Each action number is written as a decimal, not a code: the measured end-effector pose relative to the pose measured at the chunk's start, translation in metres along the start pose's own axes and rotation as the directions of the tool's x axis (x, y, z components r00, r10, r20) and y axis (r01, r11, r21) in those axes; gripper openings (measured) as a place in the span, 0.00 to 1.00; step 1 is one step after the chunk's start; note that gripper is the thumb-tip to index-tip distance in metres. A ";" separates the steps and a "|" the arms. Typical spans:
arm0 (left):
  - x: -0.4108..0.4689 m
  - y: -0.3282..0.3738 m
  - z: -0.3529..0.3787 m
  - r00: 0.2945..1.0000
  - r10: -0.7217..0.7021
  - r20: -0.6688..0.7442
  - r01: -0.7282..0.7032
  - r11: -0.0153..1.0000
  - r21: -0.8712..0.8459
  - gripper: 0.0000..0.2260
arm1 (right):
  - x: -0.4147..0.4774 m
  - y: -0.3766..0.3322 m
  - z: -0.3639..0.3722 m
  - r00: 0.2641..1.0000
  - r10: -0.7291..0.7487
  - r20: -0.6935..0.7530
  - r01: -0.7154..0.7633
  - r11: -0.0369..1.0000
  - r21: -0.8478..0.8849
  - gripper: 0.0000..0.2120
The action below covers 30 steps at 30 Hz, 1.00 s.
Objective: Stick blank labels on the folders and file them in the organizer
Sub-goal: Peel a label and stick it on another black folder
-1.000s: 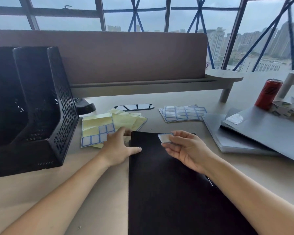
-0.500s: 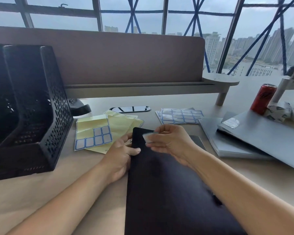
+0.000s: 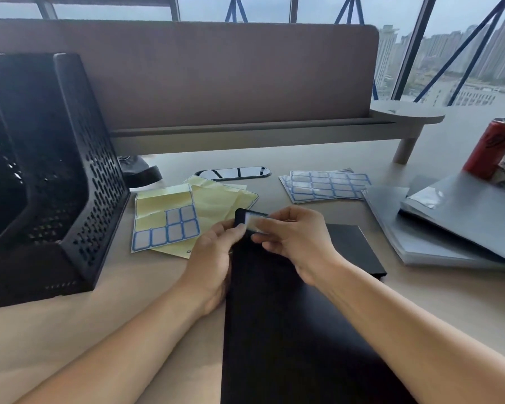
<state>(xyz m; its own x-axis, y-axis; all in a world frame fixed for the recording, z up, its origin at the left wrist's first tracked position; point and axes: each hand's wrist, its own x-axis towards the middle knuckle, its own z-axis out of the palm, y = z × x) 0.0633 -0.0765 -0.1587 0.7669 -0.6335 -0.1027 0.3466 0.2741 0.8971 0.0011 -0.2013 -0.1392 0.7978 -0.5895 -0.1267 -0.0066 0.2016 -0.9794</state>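
Black folder [image 3: 274, 330] lies flat on the tabletop [image 3: 129, 301]. Its long axis runs from the bottom edge of the frame up to the centre, tilted a little left. The label [image 3: 255, 224], white with a blue border, sits over the folder's upper left corner with its long side roughly across the folder's width. Whether it is already stuck down cannot be told.

Right hand [image 3: 298, 240]: grip closed on the label's right end, fingertips pinching. Left hand [image 3: 213, 255]: grip closed on the folder's corner from the left edge, with the thumb tip at the label's left end. Both hands meet at that corner. The left looks better placed to hold the cover, the right to smooth the label.

Judgement: the label goes down at this corner, then the folder moves left. The organizer [image 3: 70, 176], black perforated plastic, stands at centre left and well apart from the folder. Its slots open toward the camera, so the folder would have to be raised on end.

Surface is pale and smooth. A part-used label sheet [image 3: 164, 225] lies between the organizer and the hands, and full sheets [image 3: 327, 185] lie above right. Grey folders [image 3: 438, 237] are stacked at the right, with a red can [image 3: 489, 150] behind them. A padded divider [image 3: 216, 77] closes off the back. The route left crosses the loose sheet.
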 end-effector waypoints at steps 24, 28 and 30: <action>0.002 -0.013 -0.004 0.902 0.425 -0.079 -0.349 0.824 0.446 0.04 | -0.007 -0.006 0.009 0.997 -0.053 0.054 0.050 0.998 0.049 0.07; 0.002 -0.013 -0.005 0.897 0.436 -0.076 -0.363 0.822 0.438 0.04 | -0.008 -0.007 0.009 0.997 -0.049 0.052 0.047 0.998 0.043 0.07; 0.002 -0.013 -0.005 0.892 0.446 -0.072 -0.373 0.818 0.438 0.04 | -0.008 -0.006 0.009 0.998 -0.047 0.052 0.045 0.998 0.038 0.07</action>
<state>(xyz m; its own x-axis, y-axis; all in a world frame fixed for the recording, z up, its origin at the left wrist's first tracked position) 0.0628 -0.0775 -0.1731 0.8775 -0.3913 0.2775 -0.2396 0.1435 0.9602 0.0001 -0.1909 -0.1306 0.8277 -0.5564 -0.0726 0.0520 0.2049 -0.9774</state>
